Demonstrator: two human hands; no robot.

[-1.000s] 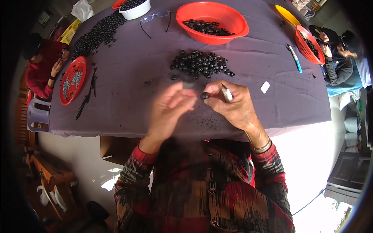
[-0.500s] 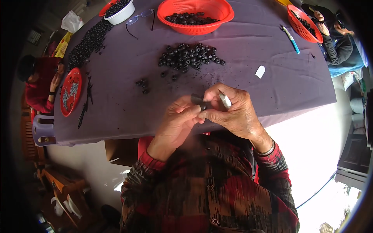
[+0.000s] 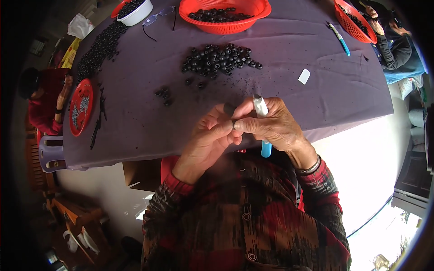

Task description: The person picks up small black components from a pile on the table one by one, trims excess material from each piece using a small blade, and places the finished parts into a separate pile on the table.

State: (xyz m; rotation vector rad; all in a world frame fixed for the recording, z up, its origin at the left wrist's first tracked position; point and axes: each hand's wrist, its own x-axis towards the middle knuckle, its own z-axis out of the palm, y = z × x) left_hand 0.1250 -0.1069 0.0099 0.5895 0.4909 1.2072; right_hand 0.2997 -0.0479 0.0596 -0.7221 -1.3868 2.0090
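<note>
Black and small, one bead (image 3: pixel 233 124) sits between the fingertips of both hands, mostly hidden by them. The person's left hand (image 3: pixel 210 131) pinches it from nine o'clock; the right hand (image 3: pixel 275 124) meets it from three with the thumb, while also grasping a white-and-blue pen-shaped tool (image 3: pixel 261 107), dark tip toward twelve, blue end toward six. A dark cover-like piece (image 3: pixel 229 109) shows at the left fingertips (a finger guard, perhaps; one cannot tell). The step in hand looks like turning or placing a single bead, the tool's tip standing apart from it. The next move would likely call for a firm left pinch, with the right hand bringing the tip round, clear of the thumbs. Out on the purple-grey tablecloth (image 3: pixel 316 108), a heap of holed black beads (image 3: pixel 219 61) lies near twelve o'clock, some stray beads (image 3: pixel 167 102) at ten, a white tab (image 3: pixel 304 76) at two. Beyond the heap, a red plastic basin (image 3: pixel 221 29) holds more dark pieces.
</note>
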